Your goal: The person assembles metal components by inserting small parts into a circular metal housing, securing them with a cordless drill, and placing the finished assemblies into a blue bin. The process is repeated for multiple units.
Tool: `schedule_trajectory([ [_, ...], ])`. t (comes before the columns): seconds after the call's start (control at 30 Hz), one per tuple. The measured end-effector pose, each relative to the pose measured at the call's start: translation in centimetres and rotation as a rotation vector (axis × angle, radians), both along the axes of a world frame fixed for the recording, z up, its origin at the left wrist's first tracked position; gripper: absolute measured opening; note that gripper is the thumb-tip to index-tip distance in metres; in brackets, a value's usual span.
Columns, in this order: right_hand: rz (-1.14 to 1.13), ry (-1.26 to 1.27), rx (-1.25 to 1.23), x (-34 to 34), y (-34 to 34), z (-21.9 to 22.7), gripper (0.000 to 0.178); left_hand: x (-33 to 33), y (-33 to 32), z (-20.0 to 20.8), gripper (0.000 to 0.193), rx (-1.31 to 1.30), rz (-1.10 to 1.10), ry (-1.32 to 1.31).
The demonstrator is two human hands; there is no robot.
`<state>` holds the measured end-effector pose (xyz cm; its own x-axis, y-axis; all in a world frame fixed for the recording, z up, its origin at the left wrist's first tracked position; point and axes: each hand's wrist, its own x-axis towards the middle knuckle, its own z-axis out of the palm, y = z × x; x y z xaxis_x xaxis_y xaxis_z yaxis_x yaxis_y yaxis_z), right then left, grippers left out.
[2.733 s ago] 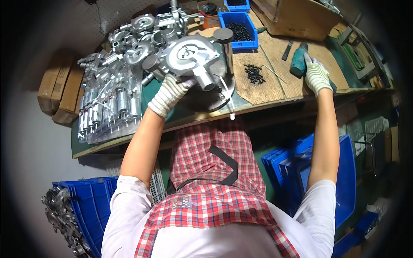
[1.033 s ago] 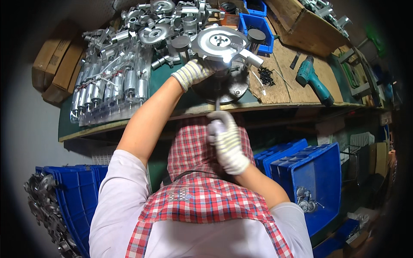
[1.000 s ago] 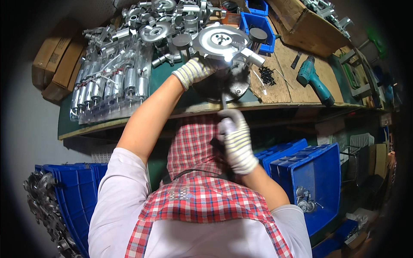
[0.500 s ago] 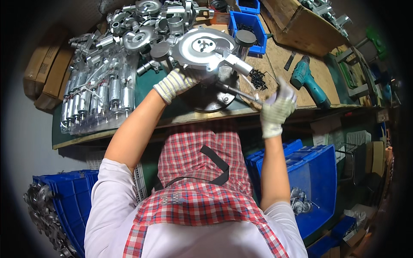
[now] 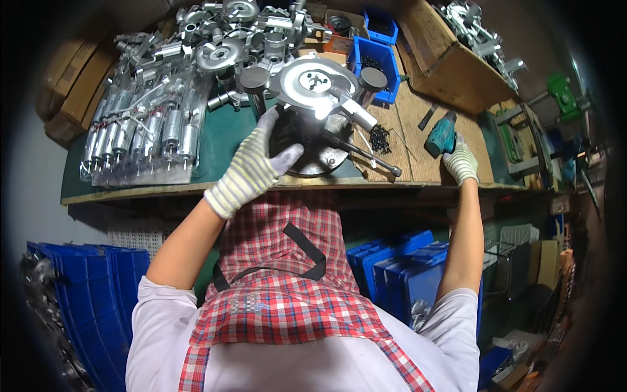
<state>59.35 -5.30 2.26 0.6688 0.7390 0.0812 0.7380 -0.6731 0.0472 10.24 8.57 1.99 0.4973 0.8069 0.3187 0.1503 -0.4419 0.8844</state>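
Ok so, head view (only angle rn). Landmark = the round silver metal housing (image 5: 317, 85) w/ a stubby outlet tube, sitting on a dark round metal fixture (image 5: 320, 163).

Left hand (image 5: 251, 168), in a white knit glove w/ yellow stripes, is just beside the housing's left near side: thumb and fingers spread wide, nothing btwn them afaict. Fingertips are v. close to the housing's underside, can't tell if they touch.

Right hand (image 5: 462, 163), same kinda glove, is well off to the housing's right, on the teal-and-black power drill (image 5: 441, 136). Fingers + thumb are at it, but the glove hides the handle, so tbh can't tell how tight the grip is. Key bit imo: drill body pokes out past the RH fingertips on the side toward the housing. Its long axis runs mostly near-to-far, far end leaning away from the housing, so it's not lined up w/ it. RH is obvs the nearer hand; LH is on the housing's other side.

Btwn housing and drill: a loose pile of small black screws (image 5: 380, 140), plus a long metal rod w/ a knobbed end (image 5: 362, 155) sticking out toward the housing's near right.
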Motion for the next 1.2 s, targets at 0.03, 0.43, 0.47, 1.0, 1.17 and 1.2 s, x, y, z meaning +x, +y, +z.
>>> schedule_trajectory([
  [0.03, -0.004, 0.002, -0.003, -1.5, 0.4, 0.7, 0.083, -0.8, -0.7, 0.9, 0.074, -0.026, 0.009, -0.045],
  [0.43, 0.760, 0.640, 0.528, -14.3, 0.0, 23.2, 0.023, 1.2, 5.7, 16.7, 0.057, 0.695, -0.012, -0.150],
  [0.47, 0.898, 0.474, 0.413, -16.8, 1.8, 25.0, 0.019, 2.7, 6.4, 17.6, 0.061, 0.739, -0.044, -0.134],
  [1.0, 0.813, 0.306, 0.115, -21.9, 9.3, 31.3, 0.058, 8.1, 9.5, 16.2, 0.056, 0.438, -0.342, -0.032],
  [1.17, 0.826, 0.387, 0.040, -22.3, 9.4, 31.9, 0.060, 8.2, 9.0, 16.3, 0.057, 0.345, -0.374, -0.076],
  [1.2, 0.814, 0.392, 0.004, -22.2, 9.4, 32.2, 0.059, 8.6, 8.9, 15.8, 0.058, 0.376, -0.323, -0.115],
])
